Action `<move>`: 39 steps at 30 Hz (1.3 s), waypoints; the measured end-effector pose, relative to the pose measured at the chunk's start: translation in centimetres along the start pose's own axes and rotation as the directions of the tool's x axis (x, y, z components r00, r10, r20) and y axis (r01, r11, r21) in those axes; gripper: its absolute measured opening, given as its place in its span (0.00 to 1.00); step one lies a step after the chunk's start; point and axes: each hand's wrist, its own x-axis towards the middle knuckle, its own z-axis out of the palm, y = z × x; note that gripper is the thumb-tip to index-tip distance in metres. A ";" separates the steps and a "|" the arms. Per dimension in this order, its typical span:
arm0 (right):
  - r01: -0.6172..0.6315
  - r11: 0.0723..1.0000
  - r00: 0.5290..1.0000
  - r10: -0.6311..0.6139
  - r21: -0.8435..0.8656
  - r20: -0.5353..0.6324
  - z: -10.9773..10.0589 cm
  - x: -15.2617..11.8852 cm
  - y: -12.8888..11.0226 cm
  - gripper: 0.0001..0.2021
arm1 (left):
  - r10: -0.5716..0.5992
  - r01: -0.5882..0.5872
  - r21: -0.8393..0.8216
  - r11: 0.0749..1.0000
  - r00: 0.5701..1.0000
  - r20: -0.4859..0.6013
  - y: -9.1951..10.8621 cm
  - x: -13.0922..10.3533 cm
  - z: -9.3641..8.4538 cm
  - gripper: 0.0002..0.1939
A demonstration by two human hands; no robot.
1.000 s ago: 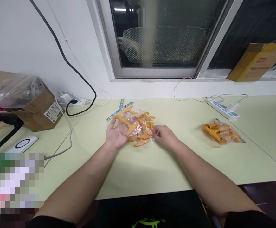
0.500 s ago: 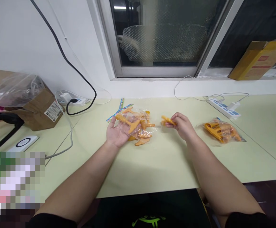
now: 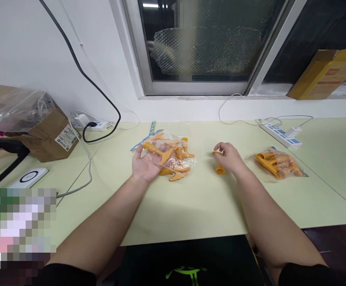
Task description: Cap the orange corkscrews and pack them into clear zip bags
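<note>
My left hand point(image 3: 145, 169) is palm up at the left clear plastic bag point(image 3: 192, 163), its fingers partly hidden under the film. An orange plastic piece point(image 3: 165, 157) with a flared end lies across those fingers, near the thumb. Several more orange pieces point(image 3: 179, 174) are heaped in and around this bag, some showing through the film. My right hand point(image 3: 230, 157) is closed on another orange piece point(image 3: 220, 171), whose round hollow end points down and toward me. Its upper part is mostly covered by my fingers.
To the right lies a second clear bag of orange pieces point(image 3: 275, 165). Behind it is a power strip point(image 3: 280, 135) with cables. A cardboard box point(image 3: 47, 137), a white charging pad point(image 3: 29, 178) and cables are at the left. A window point(image 3: 202, 89) is behind the table.
My right hand has turned the orange piece so its hollow end points down, and shifted slightly right. My left hand and the bag have moved a little left.
</note>
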 end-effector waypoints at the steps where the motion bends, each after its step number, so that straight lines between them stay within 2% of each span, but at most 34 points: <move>1: -0.019 0.997 1.000 0.018 -0.068 -0.023 0.2 0.2 0.4 0.15 | -0.002 0.002 0.001 1.000 1.000 0.002 0.0 0.0 0.0 0.28; 3: -0.062 0.982 0.998 0.058 -0.177 -0.027 0.6 0.6 1.3 0.21 | -0.010 0.010 0.006 1.000 1.000 0.000 0.0 0.0 0.0 0.28; 6: -0.103 0.949 0.992 0.122 -0.297 0.044 1.0 1.2 2.2 0.24 | -0.027 0.027 0.014 1.000 1.000 0.002 -0.1 -0.1 0.2 0.27; 13: -0.163 0.906 0.971 0.217 -0.391 0.098 0.4 1.5 2.2 0.14 | -0.030 0.028 0.031 0.999 0.999 0.046 -0.3 -0.5 0.6 0.27; 16: -0.195 0.939 0.964 0.237 -0.283 0.120 0.0 1.6 2.3 0.09 | -0.028 0.026 0.041 0.999 0.999 0.044 -0.2 -0.3 0.3 0.27; 18: -0.222 0.968 0.963 0.236 -0.118 0.127 -0.2 1.6 2.3 0.07 | -0.029 0.026 0.045 0.999 0.998 0.056 0.0 -0.2 0.0 0.27; 20: -0.271 0.955 0.958 0.256 0.121 0.131 -0.4 1.5 2.0 0.08 | -0.030 0.026 0.048 0.999 0.997 0.077 0.2 0.0 -0.4 0.27; 22: -0.326 0.860 0.945 0.285 0.392 0.161 -0.7 1.3 1.5 0.11 | -0.020 0.015 0.050 0.999 0.995 0.093 0.4 0.1 -0.7 0.27; 24: -0.347 0.698 0.937 0.279 0.626 0.208 -0.9 1.1 0.8 0.14 | -0.001 -0.004 0.056 0.998 0.995 0.101 0.7 0.2 -1.0 0.28; 27: -0.292 0.469 0.954 0.202 0.834 0.220 -1.5 0.9 0.1 0.17 | 0.018 -0.025 0.068 0.997 0.994 0.108 0.9 0.3 -1.3 0.29; 31: -0.196 0.275 0.980 0.091 0.941 0.177 -2.0 0.8 -0.2 0.20 | 0.023 -0.030 0.059 0.998 0.993 0.113 1.0 0.3 -1.3 0.30; 34: -0.200 0.146 0.979 0.072 0.969 0.191 -2.0 0.7 -0.6 0.18 | 0.026 -0.033 0.067 0.997 0.994 0.104 0.9 0.2 -1.0 0.30; 37: -0.236 0.087 0.972 0.027 0.968 0.235 -1.8 0.5 -1.2 0.22 | 0.017 -0.024 0.077 0.997 0.996 0.091 0.8 0.1 -0.8 0.31; 39: -0.255 0.072 0.966 -0.027 0.964 0.258 -1.6 0.3 -1.5 0.20 | 0.018 -0.024 0.069 0.997 0.996 0.092 0.8 0.0 -0.7 0.31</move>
